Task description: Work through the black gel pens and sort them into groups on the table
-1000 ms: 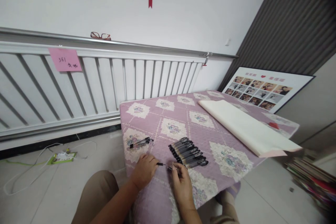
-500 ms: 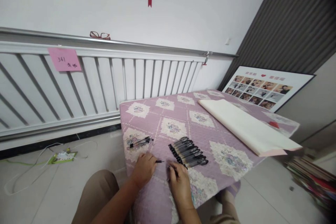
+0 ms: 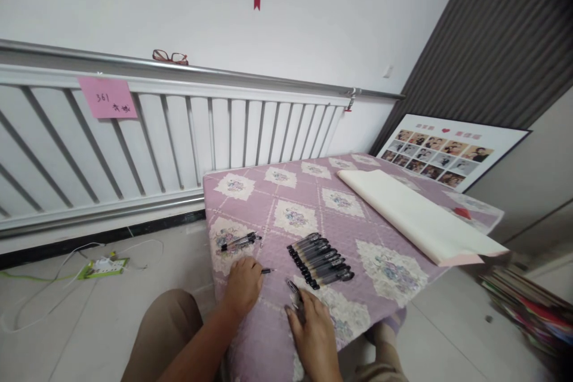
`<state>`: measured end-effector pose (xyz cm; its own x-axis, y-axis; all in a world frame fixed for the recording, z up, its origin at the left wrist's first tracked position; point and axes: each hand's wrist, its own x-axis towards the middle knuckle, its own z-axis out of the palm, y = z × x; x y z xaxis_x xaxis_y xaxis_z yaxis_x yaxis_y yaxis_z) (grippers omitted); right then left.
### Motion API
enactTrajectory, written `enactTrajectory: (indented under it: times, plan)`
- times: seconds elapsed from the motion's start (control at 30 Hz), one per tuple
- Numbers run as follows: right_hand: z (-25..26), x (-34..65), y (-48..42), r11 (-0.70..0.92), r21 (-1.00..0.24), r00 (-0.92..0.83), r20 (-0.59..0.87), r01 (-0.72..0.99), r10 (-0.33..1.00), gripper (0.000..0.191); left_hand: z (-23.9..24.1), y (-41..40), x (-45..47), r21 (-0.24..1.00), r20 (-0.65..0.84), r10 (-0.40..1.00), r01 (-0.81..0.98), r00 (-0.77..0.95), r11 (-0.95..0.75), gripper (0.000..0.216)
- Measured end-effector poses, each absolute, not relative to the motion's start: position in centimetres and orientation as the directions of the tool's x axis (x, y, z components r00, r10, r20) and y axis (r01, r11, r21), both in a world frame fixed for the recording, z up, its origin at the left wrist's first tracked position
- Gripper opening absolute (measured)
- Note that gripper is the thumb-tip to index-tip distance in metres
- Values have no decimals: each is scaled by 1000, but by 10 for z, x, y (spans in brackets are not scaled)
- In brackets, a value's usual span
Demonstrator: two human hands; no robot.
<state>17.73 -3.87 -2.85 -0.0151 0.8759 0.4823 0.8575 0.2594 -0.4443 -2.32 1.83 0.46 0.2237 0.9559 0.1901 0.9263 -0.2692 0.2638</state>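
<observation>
Your left hand (image 3: pixel 244 286) pinches the pen (image 3: pixel 267 271), your right hand (image 3: pixel 316 334) grips what looks like its cap (image 3: pixel 293 289); steady both wrists on the table (image 3: pixel 268 215), clear of the row (image 3: pixel 320 259)

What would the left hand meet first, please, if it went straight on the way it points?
The left hand would probably meet the row of black plastic pens first; depth is unclear.
</observation>
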Motion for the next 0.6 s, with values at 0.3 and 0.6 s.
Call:
enactTrajectory:
  times: [0.3, 0.6]
  plan:
    - [-22, 175, -16, 310, -473, -99, 418, 825, 903, 28, 1, 24, -23, 267, 174, 968, 938, 178, -221, 18]
    - [-22, 144, 6, 425, -448, -234, 419, 787, 877, 27, -7, 58, -38, 288, 215, 970, 942, 111, -172, 24]
